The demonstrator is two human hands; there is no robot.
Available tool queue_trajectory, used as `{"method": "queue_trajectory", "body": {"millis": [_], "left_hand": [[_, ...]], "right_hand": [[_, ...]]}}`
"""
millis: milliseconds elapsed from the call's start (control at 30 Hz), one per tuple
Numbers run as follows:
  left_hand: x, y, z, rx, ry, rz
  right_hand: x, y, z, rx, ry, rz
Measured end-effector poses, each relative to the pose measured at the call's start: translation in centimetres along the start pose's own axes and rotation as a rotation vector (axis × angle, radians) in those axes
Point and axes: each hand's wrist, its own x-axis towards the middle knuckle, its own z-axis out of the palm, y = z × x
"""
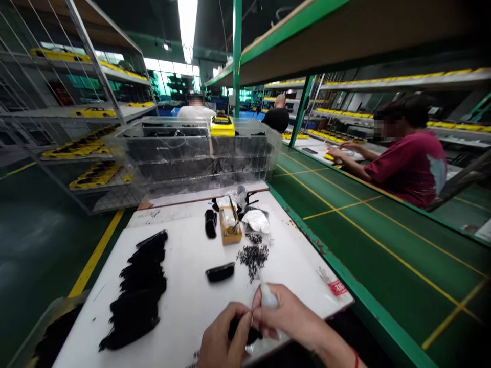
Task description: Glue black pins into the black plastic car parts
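My left hand (220, 337) is closed around a small black plastic part (245, 335) at the near edge of the white work board (184, 296). My right hand (291, 317) grips a white pen-like tool (266, 294), its tip pointing down at that part. Just beyond the hands lie a heap of small black screws (252, 255) and one loose black part (220, 272). A long row of stacked black parts (140, 291) runs along the board's left side.
A small yellow-brown box (230, 227), a white bag (257, 221) and another black part (210, 223) sit at the board's far end. Clear plastic bins (192, 151) stand behind. A green conveyor (383, 240) runs on the right, with a person in a red shirt (406, 158) working across it.
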Motion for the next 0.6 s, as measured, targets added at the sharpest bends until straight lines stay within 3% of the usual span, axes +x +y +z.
{"method": "queue_trajectory", "body": {"millis": [167,600], "left_hand": [[-0.8,1.9,-0.2,-0.096,0.006,-0.08],[-1.0,2.5,0.3,-0.021,0.039,-0.075]], "right_hand": [[-0.7,-0.3,-0.3,0.062,0.041,-0.055],[-2.2,0.0,-1.0,-0.089,0.096,-0.006]]}}
